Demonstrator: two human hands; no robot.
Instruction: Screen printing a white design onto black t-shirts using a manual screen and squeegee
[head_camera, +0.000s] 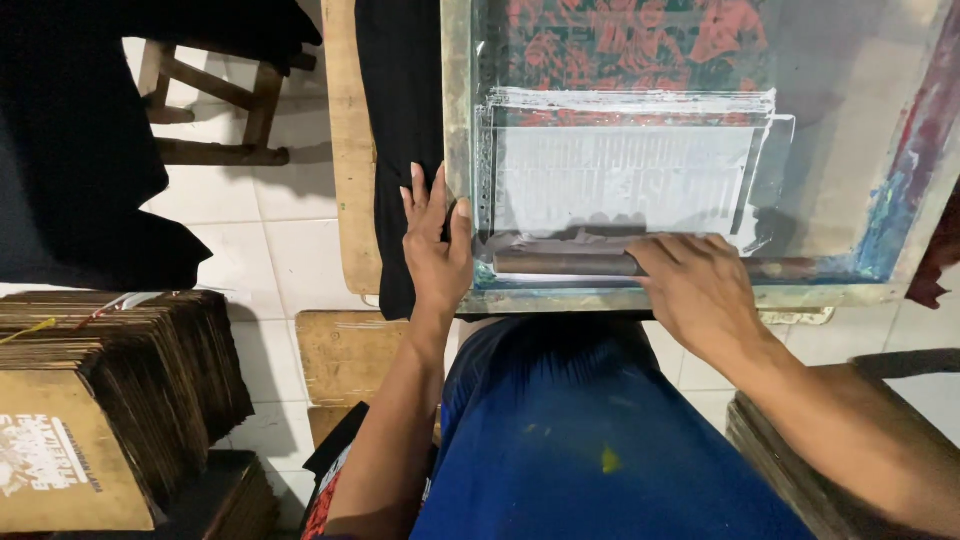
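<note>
A wood-framed printing screen (457, 120) lies flat over black cloth (405, 110) on a wooden board (350, 150). White ink covers a rectangular patch of the mesh (620, 175). My right hand (695, 285) grips a long dark wooden squeegee (565, 264) lying across the near end of the mesh. My left hand (435, 245) rests flat, fingers together, on the frame's left edge and the black cloth beside it.
A thick stack of brown cardboard sheets (110, 390) sits at the lower left. A wooden stool (215, 110) stands on the white tiled floor at upper left, partly under black fabric (70, 150). More boards (790, 470) lie under my right forearm. My blue shorts (580, 440) fill the bottom centre.
</note>
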